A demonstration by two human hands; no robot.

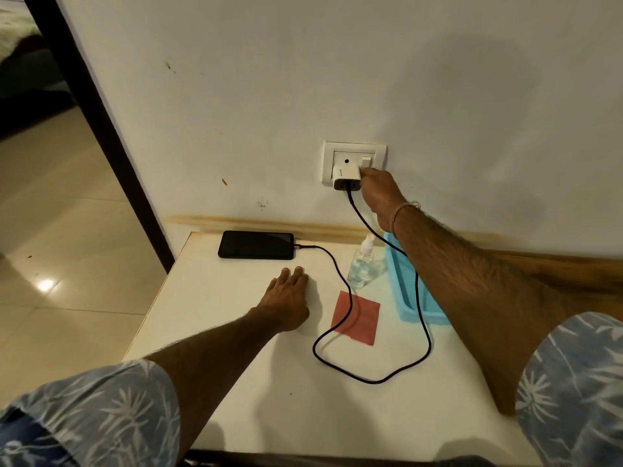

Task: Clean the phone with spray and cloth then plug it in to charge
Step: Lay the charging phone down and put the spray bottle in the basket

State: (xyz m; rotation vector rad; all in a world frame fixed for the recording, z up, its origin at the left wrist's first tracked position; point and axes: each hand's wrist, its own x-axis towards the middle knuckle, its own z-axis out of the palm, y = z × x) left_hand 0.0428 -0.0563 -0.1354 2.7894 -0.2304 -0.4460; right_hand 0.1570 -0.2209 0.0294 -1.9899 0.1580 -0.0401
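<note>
Phone (256, 245) lies at back of surface (236, 348), cable (340, 288) in its port. Your left hand (286, 298) rests flat, fingers spread, probably bracing your lean. Your right hand (379, 190) is at charger (345, 176) and switch (365, 161), fingers hidden, grip unclear; likely switching power on.

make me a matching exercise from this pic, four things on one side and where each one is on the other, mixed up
Things:
1. phone
2. spray bottle
3. cloth
4. charger

Places:
a. plugged into the wall socket
b. lying flat under the cable
c. standing upright beside the blue tray
d. at the far left of the table, with the cable in its end

Pairs: 1-d, 2-c, 3-b, 4-a
</note>
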